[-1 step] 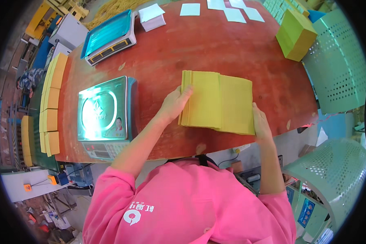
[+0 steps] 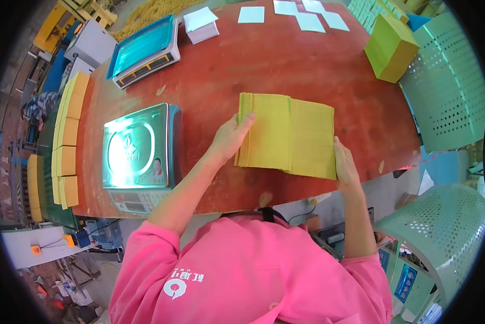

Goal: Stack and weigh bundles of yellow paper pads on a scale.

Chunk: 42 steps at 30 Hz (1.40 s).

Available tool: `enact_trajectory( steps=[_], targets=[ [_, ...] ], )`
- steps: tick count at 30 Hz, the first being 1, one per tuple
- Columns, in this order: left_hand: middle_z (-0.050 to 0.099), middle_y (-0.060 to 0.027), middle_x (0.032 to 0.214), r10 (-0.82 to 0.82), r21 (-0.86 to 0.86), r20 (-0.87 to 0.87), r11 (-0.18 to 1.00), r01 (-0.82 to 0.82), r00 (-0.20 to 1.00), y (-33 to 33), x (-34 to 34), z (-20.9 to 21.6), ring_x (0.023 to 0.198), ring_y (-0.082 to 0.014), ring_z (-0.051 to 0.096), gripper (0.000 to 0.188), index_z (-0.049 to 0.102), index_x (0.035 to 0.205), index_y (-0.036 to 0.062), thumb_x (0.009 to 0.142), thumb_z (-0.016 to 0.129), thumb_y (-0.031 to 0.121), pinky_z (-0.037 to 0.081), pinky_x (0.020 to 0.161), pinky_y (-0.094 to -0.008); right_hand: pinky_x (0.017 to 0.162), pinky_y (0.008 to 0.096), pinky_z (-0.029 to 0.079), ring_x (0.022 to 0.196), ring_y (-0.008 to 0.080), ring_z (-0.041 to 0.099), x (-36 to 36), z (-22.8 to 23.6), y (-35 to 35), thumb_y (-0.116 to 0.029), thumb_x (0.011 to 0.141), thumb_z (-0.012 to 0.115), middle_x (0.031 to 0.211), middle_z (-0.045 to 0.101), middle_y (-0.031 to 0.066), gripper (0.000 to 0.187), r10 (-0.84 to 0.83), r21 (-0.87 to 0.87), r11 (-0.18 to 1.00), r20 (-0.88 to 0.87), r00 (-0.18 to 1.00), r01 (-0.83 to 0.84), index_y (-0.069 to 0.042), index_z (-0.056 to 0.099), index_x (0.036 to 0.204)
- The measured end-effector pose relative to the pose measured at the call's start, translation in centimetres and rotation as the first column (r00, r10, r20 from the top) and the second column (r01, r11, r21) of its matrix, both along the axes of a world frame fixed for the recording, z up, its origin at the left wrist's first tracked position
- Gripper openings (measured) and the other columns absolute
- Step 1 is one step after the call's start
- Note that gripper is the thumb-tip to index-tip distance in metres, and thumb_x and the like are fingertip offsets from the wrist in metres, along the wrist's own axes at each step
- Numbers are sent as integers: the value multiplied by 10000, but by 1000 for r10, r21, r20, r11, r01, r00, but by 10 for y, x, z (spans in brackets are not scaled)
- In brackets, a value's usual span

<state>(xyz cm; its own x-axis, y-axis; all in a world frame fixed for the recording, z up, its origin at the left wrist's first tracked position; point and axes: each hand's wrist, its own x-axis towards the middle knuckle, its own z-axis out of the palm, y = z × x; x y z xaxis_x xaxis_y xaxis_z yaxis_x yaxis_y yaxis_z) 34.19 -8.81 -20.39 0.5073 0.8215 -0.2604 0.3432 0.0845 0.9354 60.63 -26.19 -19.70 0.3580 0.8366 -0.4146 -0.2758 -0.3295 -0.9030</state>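
Note:
A thick stack of yellow paper sheets [image 2: 288,135] is between my hands, over the red table. It lies in two overlapping parts, with a step running down its middle and layered edges on the left. My left hand [image 2: 234,135] grips the left edge, its thumb on top and its other fingers mostly hidden underneath. Along the right edge my right hand [image 2: 346,162] presses with fairly straight fingers, closing the stack in from that side. Left of my left forearm stands a weighing scale [image 2: 134,146] with a shiny metal plate, nothing lying on it.
On the red table [image 2: 215,75] stand a second scale [image 2: 145,46] with a blue tray, a white paper stack [image 2: 202,27], loose white sheets [image 2: 310,22] and a yellow block [image 2: 391,48]. Yellow stacks [image 2: 67,132] line the left side. Perforated green panels [image 2: 447,81] flank the right.

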Motion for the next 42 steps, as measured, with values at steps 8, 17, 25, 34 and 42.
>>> enact_trajectory(
  steps=[8, 17, 25, 34, 42],
  targets=[
    [495, -204, 1405, -67, 520, -8, 852, 62, 998, -19, -17, 63, 1336, -316, 450, 710, 427, 1413, -3, 909, 635, 452, 375, 1067, -393, 998, 281, 424, 1186, 142, 534, -2, 16, 13, -264, 1071, 384, 1312, 570, 80, 429, -167, 420, 887, -100, 981, 194, 33, 496, 1360],
    [371, -135, 1505, -120, 347, 163, 936, 57, 979, -32, -41, -2, 1389, -269, 372, 1069, 176, 1549, 38, 722, 853, 72, 313, 1155, -390, 1069, 294, 357, 1246, 166, 493, -4, -29, 10, -247, 1075, 344, 1349, 543, 85, 431, -189, 419, 906, 293, 937, 52, 24, 486, 1378],
    [463, -99, 1406, -75, 194, 147, 980, 46, 986, -23, -45, -18, 1292, -210, 475, 906, 350, 1474, 66, 706, 824, -7, 429, 1064, -347, 1045, 281, 371, 1230, 145, 494, -14, -33, 15, -256, 1075, 347, 1341, 548, 56, 436, -246, 447, 866, -11, 969, 224, 15, 486, 1387],
    [504, -128, 1349, -144, 153, 181, 981, 117, 973, -21, -24, -37, 1264, -252, 507, 723, 489, 1343, 9, 708, 833, 38, 434, 1038, -367, 1065, 344, 385, 1269, 198, 485, -27, -85, 14, -241, 1044, 417, 1347, 540, 93, 398, -388, 418, 857, 133, 912, 303, -2, 493, 1353],
    [585, -153, 1226, -141, 380, -22, 914, 139, 990, -48, -35, -32, 1076, -275, 616, 484, 589, 1196, 16, 765, 800, 69, 516, 881, -370, 1045, 329, 393, 1231, 199, 515, -27, -58, 3, -222, 1035, 410, 1315, 566, 84, 403, -309, 462, 822, -128, 942, 333, 19, 499, 1346]
  ],
)
